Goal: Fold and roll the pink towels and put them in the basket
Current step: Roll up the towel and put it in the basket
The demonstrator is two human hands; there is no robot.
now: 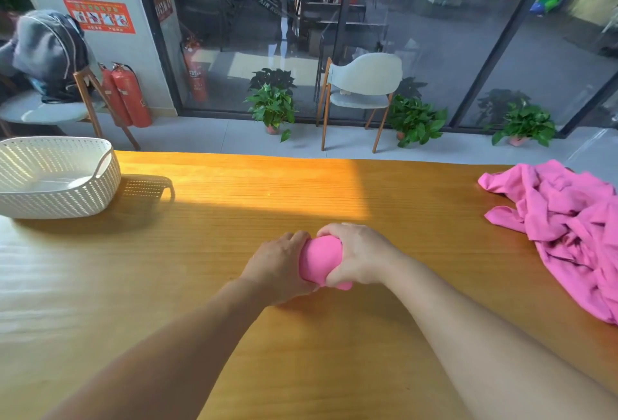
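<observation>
A tightly rolled pink towel (pixel 320 260) lies on the wooden table (pixel 234 205) at the centre. My left hand (pixel 279 265) grips its left side and my right hand (pixel 356 254) grips its right side, fingers curled over the top. A heap of loose pink towels (pixel 575 229) lies crumpled at the table's right edge. The white perforated basket (pixel 57 199) stands at the far left of the table, with nothing pink showing inside it.
Beyond the table's far edge stand a white chair (pixel 363 92), three potted plants (pixel 274 107) and a glass wall. At the back left are red fire extinguishers (pixel 128 95) and a chair draped with clothing (pixel 50 51).
</observation>
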